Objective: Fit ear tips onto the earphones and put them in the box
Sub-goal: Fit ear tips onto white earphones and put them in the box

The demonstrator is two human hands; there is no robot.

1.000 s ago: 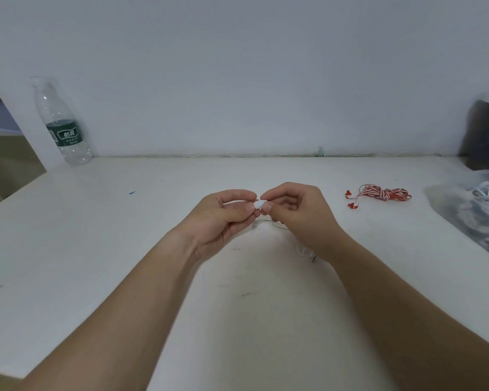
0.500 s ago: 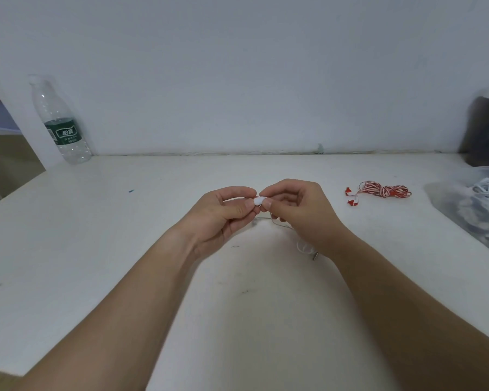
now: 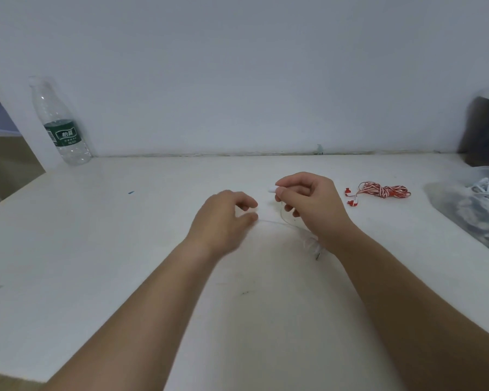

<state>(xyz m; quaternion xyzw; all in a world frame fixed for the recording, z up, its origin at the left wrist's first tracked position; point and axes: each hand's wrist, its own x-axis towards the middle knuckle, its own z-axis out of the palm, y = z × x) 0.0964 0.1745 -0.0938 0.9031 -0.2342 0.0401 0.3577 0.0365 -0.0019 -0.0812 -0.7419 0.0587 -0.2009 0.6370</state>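
Right hand [image 3: 308, 204] is closed in a pinch: thumb and index finger hold a white earbud [image 3: 272, 189], which pokes out toward 9 o'clock, off the table. The other fingers are curled under.

A thin white cable [image 3: 281, 211] drops from the bud at 6 o'clock. It reaches the table [image 3: 96, 235] and runs along it below the right hand to a loose bundle by the right wrist. The metal plug [image 3: 318, 256] sticks out of that bundle at 6 o'clock and lies flat.

Left hand [image 3: 223, 218] is at 8 o'clock of the bud, apart from the right hand, low over the table and motion-blurred. Its fingers are loosely curled, with a gap between thumb and index. The thumb tip is right at the far end of the cable run. I can't tell whether it grips the cable or anything else.

Red-and-white earphones [image 3: 381, 191] lie coiled on the table at 3 o'clock of the right hand, near it but not touching. Both red buds are at the coil's 9 o'clock end.

Further out at 3 o'clock, at the frame edge, a clear plastic container [image 3: 463, 218] holds white earphones; its contents are blurred.

Water bottle [image 3: 60, 122] with a green label stands upright at 10 o'clock, at the back of the table against the wall.
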